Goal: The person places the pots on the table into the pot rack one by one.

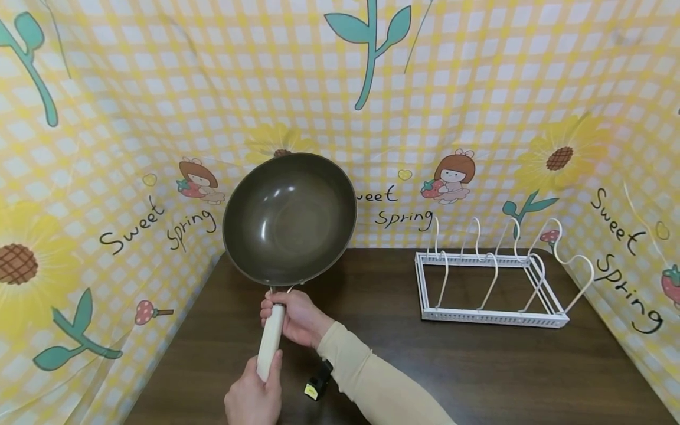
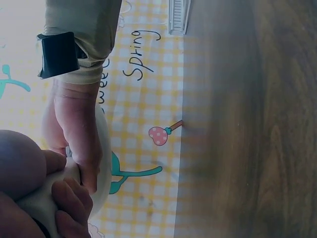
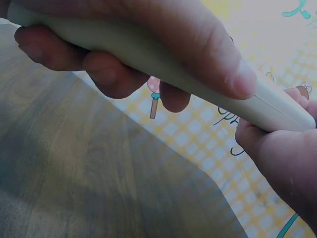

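A deep frying pan (image 1: 289,218) is held up over the table, its dark inside facing me and its pale handle (image 1: 271,336) pointing down toward me. My left hand (image 1: 253,392) grips the lower end of this handle. In the right wrist view, the left thumb (image 3: 218,57) lies along the handle with several fingers curled beneath. My right hand (image 1: 300,319) grips the upper handle just below the pan's rim, its arm reaching in from the right. In the left wrist view, the right hand (image 2: 77,129) stands in front of the pan's whitish outside (image 2: 101,168).
A white rack (image 1: 494,319) with several upright wire hoops stands on the right of the dark wooden table (image 1: 478,378). Yellow checked cloth (image 1: 393,153) encloses the back and both sides. Below my right wrist shows a small black device (image 1: 319,381) with a yellow label.
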The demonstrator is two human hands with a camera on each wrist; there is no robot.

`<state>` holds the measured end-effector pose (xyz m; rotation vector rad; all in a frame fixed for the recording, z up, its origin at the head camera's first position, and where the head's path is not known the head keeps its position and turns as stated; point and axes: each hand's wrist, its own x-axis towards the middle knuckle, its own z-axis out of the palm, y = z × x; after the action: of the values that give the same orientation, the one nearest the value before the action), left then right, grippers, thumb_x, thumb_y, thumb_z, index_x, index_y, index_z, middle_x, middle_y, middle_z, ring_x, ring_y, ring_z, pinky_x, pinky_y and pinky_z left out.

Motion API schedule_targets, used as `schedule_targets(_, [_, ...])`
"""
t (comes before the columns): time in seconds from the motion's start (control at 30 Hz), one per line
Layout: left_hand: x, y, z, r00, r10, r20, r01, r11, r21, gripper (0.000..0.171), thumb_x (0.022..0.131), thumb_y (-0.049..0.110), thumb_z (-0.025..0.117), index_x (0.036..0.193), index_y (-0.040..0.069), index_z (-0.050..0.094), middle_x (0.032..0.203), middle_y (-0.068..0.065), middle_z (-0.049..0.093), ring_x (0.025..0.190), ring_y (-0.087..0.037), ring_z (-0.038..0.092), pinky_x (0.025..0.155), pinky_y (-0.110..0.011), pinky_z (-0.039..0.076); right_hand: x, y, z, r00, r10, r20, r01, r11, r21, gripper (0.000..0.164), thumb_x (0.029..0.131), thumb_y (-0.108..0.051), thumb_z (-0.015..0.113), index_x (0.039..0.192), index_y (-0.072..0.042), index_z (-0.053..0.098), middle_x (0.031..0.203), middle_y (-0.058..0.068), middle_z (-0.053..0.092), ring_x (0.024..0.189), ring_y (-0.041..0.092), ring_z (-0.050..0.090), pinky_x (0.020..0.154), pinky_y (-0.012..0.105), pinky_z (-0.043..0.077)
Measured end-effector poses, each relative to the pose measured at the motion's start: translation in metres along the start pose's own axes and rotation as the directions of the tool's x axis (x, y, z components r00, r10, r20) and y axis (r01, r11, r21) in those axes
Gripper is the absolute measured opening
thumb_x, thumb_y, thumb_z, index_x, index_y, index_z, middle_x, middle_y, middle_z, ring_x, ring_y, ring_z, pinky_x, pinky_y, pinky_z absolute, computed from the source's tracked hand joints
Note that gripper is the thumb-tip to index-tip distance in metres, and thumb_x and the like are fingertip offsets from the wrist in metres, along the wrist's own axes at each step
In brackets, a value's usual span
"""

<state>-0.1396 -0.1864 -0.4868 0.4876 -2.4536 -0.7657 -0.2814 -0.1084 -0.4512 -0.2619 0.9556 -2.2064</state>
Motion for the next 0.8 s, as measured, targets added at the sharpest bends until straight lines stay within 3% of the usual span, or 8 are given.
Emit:
schedule_targets(0.37, [0.000, 0.007, 0.006, 0.999, -0.031, 0.010, 0.031, 0.999, -0.015, 0.045, 0.095, 0.041, 0.068, 0.101, -0.003, 0.069, 0.059, -0.010, 0.061, 0.052, -0.037, 0.061, 0.052, -0.053, 0.043, -0.002, -0.005, -0.004, 1.000, -0.002, 0.021, 0.002, 1.000, -0.010, 0.009, 0.101, -0.008, 0.049, 0.095, -0.008, 0.054, 0.079, 0.000, 0.050, 0.069, 0.010, 0.050, 0.078, 0.028, 0.051])
schedule_targets(0.6, [-0.001, 0.012, 0.010, 1.000, -0.006, -0.014, 0.005, 0.999, -0.037, 0.043, 0.095, 0.039, 0.070, 0.100, -0.004, 0.069, 0.058, -0.010, 0.061, 0.050, -0.037, 0.060, 0.051, -0.053, 0.042, -0.006, -0.010, -0.007, 1.000, -0.011, 0.029, 0.011, 1.000, -0.010, 0.007, 0.101, -0.010, 0.050, 0.095, -0.008, 0.053, 0.079, 0.000, 0.049, 0.070, 0.009, 0.049, 0.079, 0.028, 0.049])
schedule_targets(0.8, [-0.001, 0.013, 0.007, 0.999, -0.031, 0.028, 0.031, 0.999, -0.022, 0.045, 0.096, 0.041, 0.067, 0.101, -0.003, 0.069, 0.057, -0.009, 0.060, 0.052, -0.038, 0.060, 0.052, -0.053, 0.043, -0.006, -0.008, -0.008, 1.000, -0.009, 0.011, 0.008, 1.000, 0.017, 0.009, 0.100, -0.009, 0.050, 0.092, -0.008, 0.054, 0.078, 0.000, 0.048, 0.068, 0.010, 0.048, 0.074, 0.027, 0.050])
